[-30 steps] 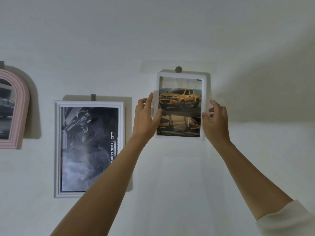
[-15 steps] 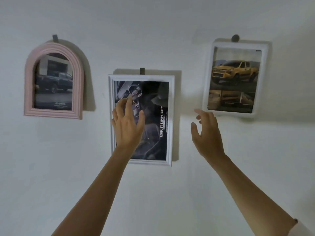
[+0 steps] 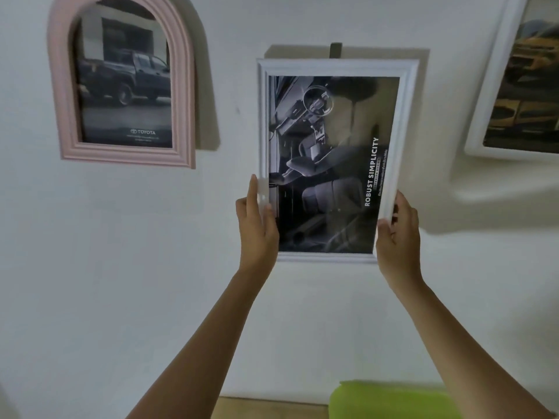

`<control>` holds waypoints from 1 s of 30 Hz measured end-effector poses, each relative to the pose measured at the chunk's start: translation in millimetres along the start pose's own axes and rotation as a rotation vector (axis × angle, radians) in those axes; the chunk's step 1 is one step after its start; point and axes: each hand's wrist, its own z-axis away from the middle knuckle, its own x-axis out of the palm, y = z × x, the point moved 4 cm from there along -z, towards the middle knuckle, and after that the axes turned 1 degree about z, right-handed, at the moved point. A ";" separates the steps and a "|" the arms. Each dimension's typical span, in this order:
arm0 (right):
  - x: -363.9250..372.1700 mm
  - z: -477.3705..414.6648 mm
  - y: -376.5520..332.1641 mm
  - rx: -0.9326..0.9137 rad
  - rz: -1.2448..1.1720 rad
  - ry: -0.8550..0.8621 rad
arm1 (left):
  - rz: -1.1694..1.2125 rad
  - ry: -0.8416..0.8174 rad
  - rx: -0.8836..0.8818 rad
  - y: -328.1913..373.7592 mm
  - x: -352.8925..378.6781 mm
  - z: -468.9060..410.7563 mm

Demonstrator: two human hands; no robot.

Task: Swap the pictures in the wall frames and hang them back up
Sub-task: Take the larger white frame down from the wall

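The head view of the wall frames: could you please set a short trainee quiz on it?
1. True or false: the pink arched frame is being held.
2. Which picture reads "ROBUST SIMPLICITY"? A) the pink arched frame's B) the middle white frame's C) the right-hand frame's
3. Fill in: the left hand grips the middle white frame's ___ edge, the right hand the opposite one.
Key: 1 false; 2 B; 3 left.

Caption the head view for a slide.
Left hand and right hand grip the middle white frame beside the pink arched frame.
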 end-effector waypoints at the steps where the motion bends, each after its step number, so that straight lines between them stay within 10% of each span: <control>1: -1.9 2.6 -3.0 0.001 0.005 -0.002 | 0.038 0.013 -0.008 1.0 -1.6 0.9; 19: -88.6 257.6 -8.9 0.437 -0.620 -0.207 | -0.084 -0.143 -0.464 -24.6 -85.9 258.5; 30: -111.7 429.9 -47.1 0.168 -0.113 -0.383 | 0.001 -0.327 -0.349 47.2 -72.2 340.1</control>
